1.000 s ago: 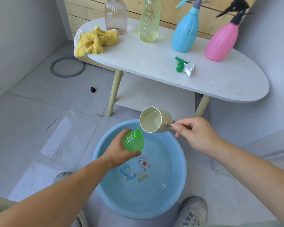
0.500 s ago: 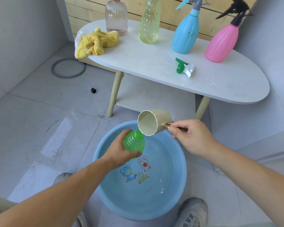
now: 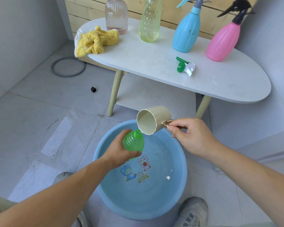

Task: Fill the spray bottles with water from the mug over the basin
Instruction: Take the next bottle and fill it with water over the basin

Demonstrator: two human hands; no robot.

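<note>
My left hand grips a green ribbed spray bottle, cap off, upright over the blue basin, which holds water. My right hand pinches the gold handle of a cream mug. The mug is tipped far over to the left, its lip right at the bottle's open neck, water running in. The bottle's green and white spray head lies on the white table.
On the table stand a pink glass bottle, a yellow-green bottle, a blue sprayer and a pink sprayer, plus a yellow cloth. A grey ring and small black cube lie on the floor. My shoes flank the basin.
The mug has tilted further over, from mouth facing me to lip down at the bottle's neck. The bottle and left hand have stayed over the basin.
</note>
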